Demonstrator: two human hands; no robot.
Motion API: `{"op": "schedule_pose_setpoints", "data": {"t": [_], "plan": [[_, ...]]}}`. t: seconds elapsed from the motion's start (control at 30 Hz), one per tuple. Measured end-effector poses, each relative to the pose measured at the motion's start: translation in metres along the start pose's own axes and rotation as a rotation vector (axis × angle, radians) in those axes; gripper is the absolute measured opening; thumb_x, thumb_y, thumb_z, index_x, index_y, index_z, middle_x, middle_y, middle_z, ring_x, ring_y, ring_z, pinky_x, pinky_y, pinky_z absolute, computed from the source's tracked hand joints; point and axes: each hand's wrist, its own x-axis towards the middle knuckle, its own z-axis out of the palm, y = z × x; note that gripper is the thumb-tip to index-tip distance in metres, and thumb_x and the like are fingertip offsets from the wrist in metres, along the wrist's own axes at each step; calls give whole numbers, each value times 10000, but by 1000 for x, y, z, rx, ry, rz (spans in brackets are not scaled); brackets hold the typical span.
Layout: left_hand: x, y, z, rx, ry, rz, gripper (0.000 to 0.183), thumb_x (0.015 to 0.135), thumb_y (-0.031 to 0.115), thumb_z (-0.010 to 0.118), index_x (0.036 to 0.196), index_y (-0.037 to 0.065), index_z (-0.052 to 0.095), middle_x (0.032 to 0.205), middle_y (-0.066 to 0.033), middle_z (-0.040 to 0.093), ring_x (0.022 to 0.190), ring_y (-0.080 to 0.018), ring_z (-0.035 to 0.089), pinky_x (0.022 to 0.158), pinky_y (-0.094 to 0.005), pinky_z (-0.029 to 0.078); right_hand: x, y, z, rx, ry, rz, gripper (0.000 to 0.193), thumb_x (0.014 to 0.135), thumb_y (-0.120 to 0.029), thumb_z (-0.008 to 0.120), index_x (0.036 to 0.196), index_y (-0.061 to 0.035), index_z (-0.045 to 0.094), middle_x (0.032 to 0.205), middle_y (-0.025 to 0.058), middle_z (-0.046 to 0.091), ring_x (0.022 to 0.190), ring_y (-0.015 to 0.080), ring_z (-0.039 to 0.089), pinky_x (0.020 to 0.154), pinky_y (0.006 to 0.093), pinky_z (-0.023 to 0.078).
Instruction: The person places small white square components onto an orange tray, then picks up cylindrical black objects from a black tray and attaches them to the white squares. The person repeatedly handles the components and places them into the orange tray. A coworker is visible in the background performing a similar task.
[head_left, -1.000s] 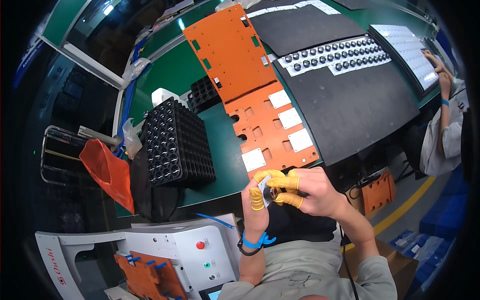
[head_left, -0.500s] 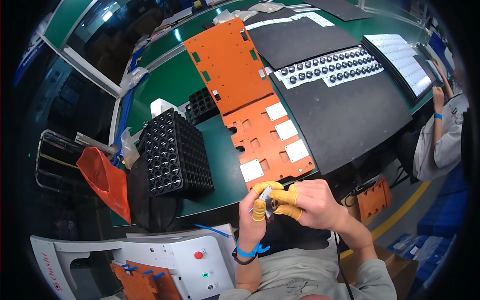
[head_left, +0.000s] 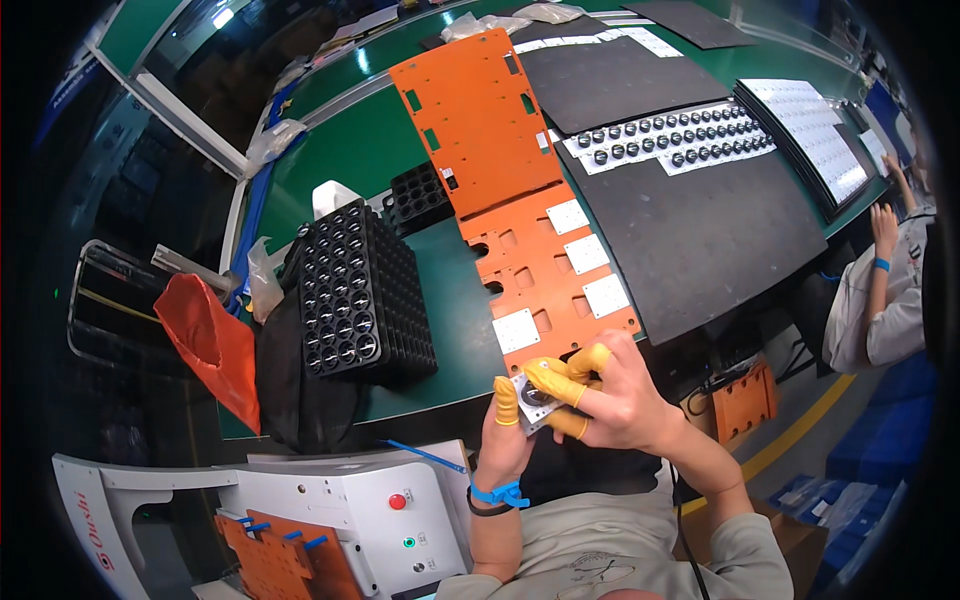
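Note:
My left hand (head_left: 503, 445), with yellow finger cots and a blue wrist strap, pinches a small white square plate (head_left: 535, 420) by its left edge. A round black knob-like part (head_left: 531, 391) sits on the plate's face. My right hand (head_left: 622, 400), also in yellow finger cots, closes on the same plate from the right, its fingers partly covering the black part. Just beyond my hands lies an orange board (head_left: 518, 258) carrying several white square plates (head_left: 586, 254). Joined to its far edge is a second orange panel (head_left: 478, 120) with cut-outs.
A stack of black trays (head_left: 408, 310) holding round black parts stands left, beside an orange bag (head_left: 207, 335). On the right, rows of black knobs on white plates (head_left: 690, 135) lie on a dark mat (head_left: 700, 240). A white machine (head_left: 375, 515) is lower left; a co-worker's arm (head_left: 882, 250) far right.
The held plate has turned so its face with the black part shows upward. My right fingers have shifted over its top. The whole scene sits slightly farther right in view.

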Motion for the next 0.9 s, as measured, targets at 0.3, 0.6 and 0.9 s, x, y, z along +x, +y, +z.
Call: {"op": "schedule_pose_setpoints", "data": {"t": [0.3,0.6,0.9], "plan": [[0,6,-1,244,-85,268,665,1007,592,436,1180,-29,597,914,-89,670,769,-153,653,646,-249,531,-1,3,9,-85,292,9,438,609,-258,844,996,-75,755,793,31,472,739,235,504,720,366,404],[0,31,-16,772,-31,642,425,777,115,850,1157,-2,700,856,-43,665,723,-106,616,652,-221,507,13,7,-2,95,-140,17,339,689,-163,825,957,-27,668,855,66,481,775,277,508,750,403,441],[10,33,-10,831,182,640,214,853,97,780,998,-48,718,787,-89,665,697,-121,582,641,-255,462,11,15,0,301,-136,362,322,772,-152,812,1042,-46,673,845,73,523,799,258,530,751,387,420]]}}
